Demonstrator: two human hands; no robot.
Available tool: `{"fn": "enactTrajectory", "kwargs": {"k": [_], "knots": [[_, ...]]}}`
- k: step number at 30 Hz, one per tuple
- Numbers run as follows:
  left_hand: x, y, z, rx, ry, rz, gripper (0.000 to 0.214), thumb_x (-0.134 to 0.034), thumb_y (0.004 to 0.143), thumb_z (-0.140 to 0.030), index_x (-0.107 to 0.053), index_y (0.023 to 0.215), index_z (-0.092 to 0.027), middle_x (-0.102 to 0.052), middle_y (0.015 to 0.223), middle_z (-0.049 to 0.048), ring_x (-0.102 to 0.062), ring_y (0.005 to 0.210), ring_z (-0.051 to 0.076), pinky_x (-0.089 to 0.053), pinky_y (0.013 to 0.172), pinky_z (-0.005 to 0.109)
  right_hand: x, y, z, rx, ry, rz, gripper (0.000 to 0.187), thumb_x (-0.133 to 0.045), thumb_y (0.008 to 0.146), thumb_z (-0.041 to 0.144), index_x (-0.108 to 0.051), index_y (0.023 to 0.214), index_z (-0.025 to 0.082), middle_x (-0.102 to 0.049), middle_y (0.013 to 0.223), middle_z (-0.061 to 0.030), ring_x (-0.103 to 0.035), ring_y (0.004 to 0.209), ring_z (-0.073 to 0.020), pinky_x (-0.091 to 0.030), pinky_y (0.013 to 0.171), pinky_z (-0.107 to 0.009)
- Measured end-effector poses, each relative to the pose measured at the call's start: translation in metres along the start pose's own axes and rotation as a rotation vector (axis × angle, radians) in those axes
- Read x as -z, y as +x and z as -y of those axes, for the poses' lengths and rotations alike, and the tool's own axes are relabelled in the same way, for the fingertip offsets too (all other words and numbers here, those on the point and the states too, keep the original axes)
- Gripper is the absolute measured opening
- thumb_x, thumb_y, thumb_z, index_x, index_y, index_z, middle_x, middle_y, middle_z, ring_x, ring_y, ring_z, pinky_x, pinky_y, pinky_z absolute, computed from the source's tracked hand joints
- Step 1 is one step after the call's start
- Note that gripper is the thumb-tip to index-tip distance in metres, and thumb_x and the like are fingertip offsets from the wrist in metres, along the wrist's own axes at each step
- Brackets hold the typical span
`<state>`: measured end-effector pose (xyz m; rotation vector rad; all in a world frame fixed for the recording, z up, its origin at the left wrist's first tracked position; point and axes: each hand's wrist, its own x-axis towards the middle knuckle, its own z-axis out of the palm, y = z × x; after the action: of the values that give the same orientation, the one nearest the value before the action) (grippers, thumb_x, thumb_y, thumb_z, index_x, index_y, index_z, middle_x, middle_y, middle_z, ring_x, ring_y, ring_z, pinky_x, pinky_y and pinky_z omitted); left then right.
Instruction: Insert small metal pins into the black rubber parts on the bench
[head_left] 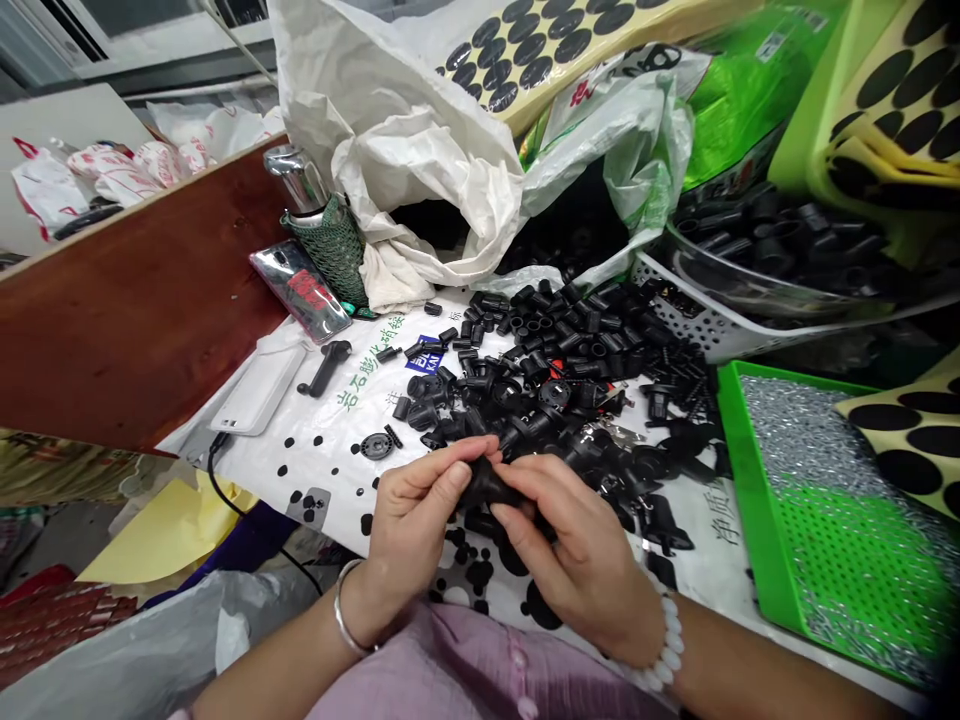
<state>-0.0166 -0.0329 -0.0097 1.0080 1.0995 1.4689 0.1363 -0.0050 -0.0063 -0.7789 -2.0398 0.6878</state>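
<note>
While pinching, left hand [416, 530]: thumb and fingertips closed on black plastic part [487, 485].
Part: 12 o'clock from wrists, between both hands.
Right hand [577, 560]: fingers opposing, firm two-sided hold.
Black plastic fittings [555, 370]: 12 o'clock.
Green tray [750, 500]: 3 o'clock.

We see matt black plastic fittings [540, 370] heaped on a smooth white plastic sheet [259, 465]. Beside them, the wooden board [142, 320] has a reddish varnished sheen. Small bright metal parts [806, 450] fill a glossy green plastic tray [750, 500]. A crumpled white woven sack [397, 140] looks papery and matt, while a polished metal flask top [295, 178] gleams above rough green mesh [337, 250].
</note>
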Motion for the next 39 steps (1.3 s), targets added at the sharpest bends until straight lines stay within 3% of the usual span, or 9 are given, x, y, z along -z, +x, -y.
{"fn": "enactTrajectory", "kwargs": {"k": [6,11,14,17,22,27,30,34,39], "knots": [[-0.012,0.007,0.003,0.138,-0.233,-0.152,0.018,-0.06,0.081,-0.026,-0.07,0.094,-0.019,-0.07,0.099,0.007,-0.063,0.096,0.018,-0.046,0.09,0.03,-0.003,0.012,-0.003,-0.04,-0.071,0.008,0.023,-0.048,0.083,0.019,-0.059,0.103,0.011,-0.061,0.091,-0.014,-0.057,0.086,-0.0236,-0.048,0.074,-0.039],[-0.015,0.01,0.005,0.146,-0.292,-0.182,0.016,-0.061,0.078,-0.025,-0.07,0.089,-0.017,-0.071,0.094,0.0067,-0.064,0.09,0.017,-0.047,0.087,0.03,-0.006,0.015,0.003,-0.275,0.103,0.065,0.02,-0.042,0.088,0.026,-0.058,0.094,0.015,-0.059,0.084,-0.0077,-0.056,0.076,-0.0166,-0.048,0.07,-0.031],[-0.014,0.008,0.008,0.145,-0.284,-0.166,0.016,-0.06,0.08,-0.023,-0.07,0.09,-0.017,-0.07,0.094,0.006,-0.063,0.091,0.016,-0.046,0.088,0.029,-0.008,0.013,0.005,-0.445,0.252,0.106,0.021,-0.041,0.089,0.032,-0.056,0.089,0.016,-0.056,0.071,-0.0024,-0.053,0.059,-0.0118,-0.047,0.057,-0.025],[-0.014,0.005,0.01,0.147,-0.283,-0.158,0.017,-0.059,0.081,-0.025,-0.07,0.092,-0.017,-0.07,0.096,0.0062,-0.063,0.091,0.016,-0.047,0.087,0.03,-0.009,0.013,0.007,-0.6,0.42,0.142,0.025,-0.041,0.089,0.037,-0.053,0.087,0.016,-0.048,0.057,0.0036,-0.045,0.043,-0.0079,-0.04,0.041,-0.021],[-0.015,0.004,0.011,0.153,-0.281,-0.148,0.019,-0.058,0.082,-0.027,-0.069,0.094,-0.016,-0.069,0.096,0.0081,-0.063,0.09,0.017,-0.049,0.082,0.03,-0.01,0.015,0.01,-0.774,0.659,0.142,0.029,-0.044,0.086,0.043,-0.046,0.072,0.017,-0.035,0.049,0.0086,-0.04,0.037,-0.0061,-0.035,0.039,-0.019],[-0.01,0.007,0.007,0.118,-0.222,-0.079,0.02,-0.053,0.085,-0.027,-0.067,0.097,-0.018,-0.067,0.104,0.0084,-0.062,0.095,0.02,-0.049,0.084,0.033,-0.009,0.016,0.01,-0.812,0.814,0.114,0.029,-0.049,0.084,0.042,-0.048,0.073,0.015,-0.04,0.055,0.0071,-0.04,0.041,-0.0045,-0.039,0.044,-0.02],[-0.002,0.009,0.002,-0.005,-0.047,0.007,0.024,-0.05,0.087,-0.029,-0.067,0.1,-0.019,-0.062,0.114,0.0094,-0.059,0.103,0.022,-0.043,0.094,0.038,-0.007,0.014,0.01,-0.795,0.852,0.113,0.026,-0.053,0.081,0.041,-0.053,0.085,0.015,-0.048,0.065,0.004,-0.043,0.046,-0.0047,-0.042,0.048,-0.021],[0.01,0.005,-0.005,-0.184,0.232,0.125,0.028,-0.049,0.087,-0.028,-0.062,0.111,-0.019,-0.06,0.118,0.0095,-0.057,0.105,0.023,-0.043,0.095,0.038,-0.004,0.009,0.009,-0.778,0.831,0.146,0.026,-0.057,0.08,0.036,-0.055,0.094,0.015,-0.05,0.056,0.0046,-0.05,0.051,-0.0081,-0.043,0.054,-0.022],[0.013,0.0,-0.013,-0.277,0.316,0.235,0.034,-0.055,0.083,-0.022,-0.057,0.118,-0.022,-0.061,0.115,0.0084,-0.057,0.105,0.023,-0.045,0.092,0.036,-0.002,0.002,0.008,-0.746,0.768,0.166,0.026,-0.06,0.078,0.033,-0.058,0.096,0.015,-0.055,0.06,0.0024,-0.051,0.055,-0.0091,-0.043,0.055,-0.022]]}}
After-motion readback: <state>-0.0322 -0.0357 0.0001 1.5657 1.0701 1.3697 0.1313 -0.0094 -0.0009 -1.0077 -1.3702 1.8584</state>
